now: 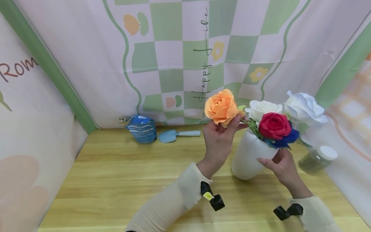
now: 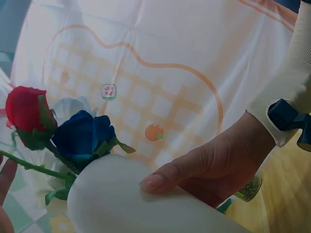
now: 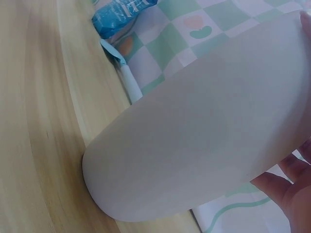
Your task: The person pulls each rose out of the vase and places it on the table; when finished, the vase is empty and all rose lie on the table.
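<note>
An orange artificial rose [image 1: 221, 106] is in my left hand [image 1: 218, 141], whose thumb and fingers pinch it just below the bloom. Its green stem [image 2: 39, 170] runs to the mouth of a white vase [image 1: 249, 158]. My right hand [image 1: 281, 166] holds the vase's side near the top, thumb in front. The vase's base touches the table in the right wrist view. Out of its mouth rise a red rose [image 1: 274, 125], a blue rose [image 2: 85, 138], and white roses [image 1: 304, 106]. How deep the orange rose's stem reaches is hidden.
A blue packet [image 1: 142, 129] and a light blue trowel [image 1: 168, 136] lie along the back edge of the wooden table [image 1: 130, 193]. Right of the vase is a clear jar [image 1: 317, 159] with a white lid. Patterned cloth [image 1: 174, 58] hangs behind and at both sides.
</note>
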The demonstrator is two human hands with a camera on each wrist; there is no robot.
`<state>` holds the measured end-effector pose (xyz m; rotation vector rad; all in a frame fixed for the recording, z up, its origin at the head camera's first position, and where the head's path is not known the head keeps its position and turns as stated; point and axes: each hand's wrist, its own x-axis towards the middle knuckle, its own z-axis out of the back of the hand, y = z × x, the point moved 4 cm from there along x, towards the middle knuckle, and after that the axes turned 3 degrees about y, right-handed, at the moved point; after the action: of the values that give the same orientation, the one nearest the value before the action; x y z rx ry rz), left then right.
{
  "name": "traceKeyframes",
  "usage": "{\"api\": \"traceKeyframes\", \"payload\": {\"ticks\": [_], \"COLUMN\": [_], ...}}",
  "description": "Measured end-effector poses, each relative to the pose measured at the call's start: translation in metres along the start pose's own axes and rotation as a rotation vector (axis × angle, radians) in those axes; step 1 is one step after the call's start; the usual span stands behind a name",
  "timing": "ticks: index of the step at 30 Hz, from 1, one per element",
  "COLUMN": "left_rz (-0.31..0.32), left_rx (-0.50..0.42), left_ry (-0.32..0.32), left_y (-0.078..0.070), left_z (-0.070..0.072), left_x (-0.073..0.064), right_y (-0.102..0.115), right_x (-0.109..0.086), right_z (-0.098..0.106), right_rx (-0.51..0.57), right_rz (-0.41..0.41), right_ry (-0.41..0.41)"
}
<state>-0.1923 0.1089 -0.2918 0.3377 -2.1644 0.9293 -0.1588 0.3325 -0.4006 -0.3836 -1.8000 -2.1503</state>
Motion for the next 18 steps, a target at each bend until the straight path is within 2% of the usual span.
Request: {"api": "traceKeyframes", "payload": {"ticks": [11, 18], "left_rz": [-0.024, -0.034], "left_rx": [0.042, 0.073], "left_ry": [0.029, 0.022], "left_y": [-0.0066, -0.0062], "left_z": [-0.0060, -0.0056], "left_x": [0.0001, 0.0048], "right_y": [0.0005, 0.0002], "right_x": [-0.0009, -0.0010], "right_z": [-0.0001, 0.0002], "right_rx": [-0.014, -0.056], "right_rz": [-0.012, -0.018], "right_ry": [0.002, 0.007]}}
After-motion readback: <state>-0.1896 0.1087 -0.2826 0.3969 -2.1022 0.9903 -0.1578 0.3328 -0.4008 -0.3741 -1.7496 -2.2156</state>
